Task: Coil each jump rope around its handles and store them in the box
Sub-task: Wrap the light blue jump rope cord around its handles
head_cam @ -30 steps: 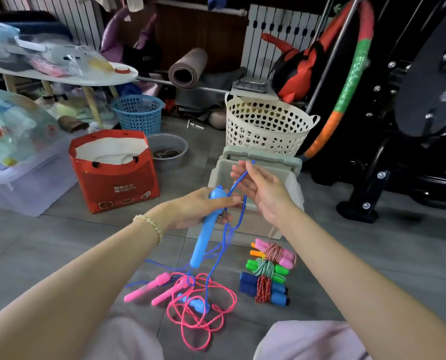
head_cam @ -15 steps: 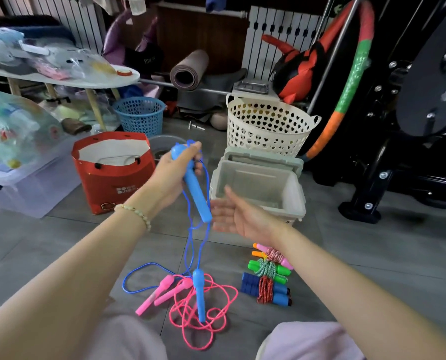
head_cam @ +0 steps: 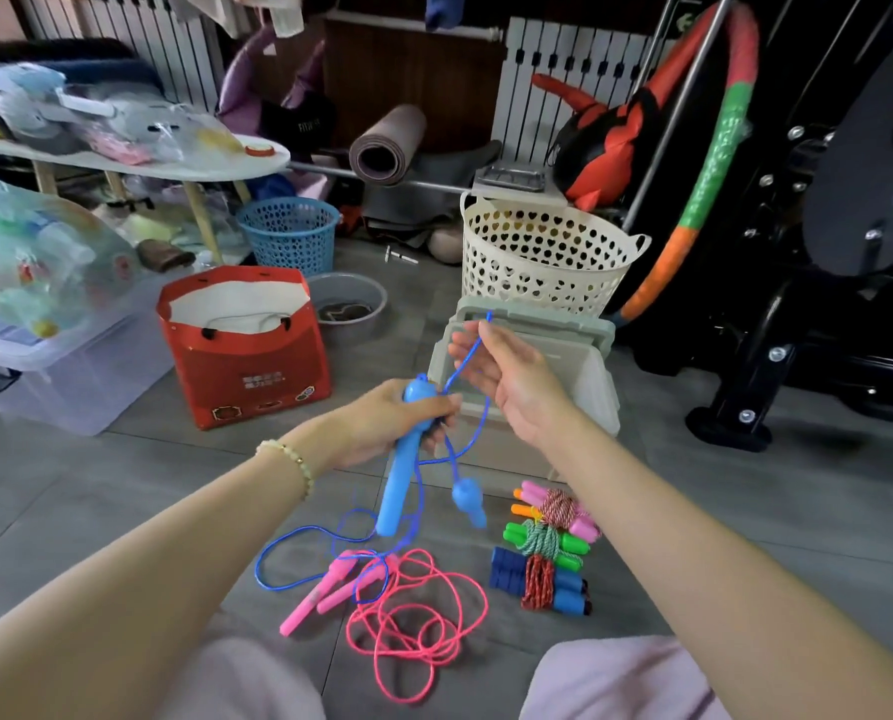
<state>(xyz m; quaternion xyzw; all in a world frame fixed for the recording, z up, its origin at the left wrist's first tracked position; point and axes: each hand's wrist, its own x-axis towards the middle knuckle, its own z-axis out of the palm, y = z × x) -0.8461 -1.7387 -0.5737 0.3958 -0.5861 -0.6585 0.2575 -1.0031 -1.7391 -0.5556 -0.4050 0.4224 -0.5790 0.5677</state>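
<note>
Left hand (head_cam: pixel 382 428) grips blue handle (head_cam: pixel 397 491); right hand (head_cam: pixel 512 376) pinches cord (head_cam: pixel 457 373) above. Risk: slack below grip snagging pink rope (head_cam: pixel 317 595).

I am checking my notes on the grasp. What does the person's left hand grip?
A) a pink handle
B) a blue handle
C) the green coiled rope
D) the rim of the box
B: the left hand curls its fingers round the blue handle, while the right hand holds the blue cord above it; the pink handles lie on the floor.
</note>
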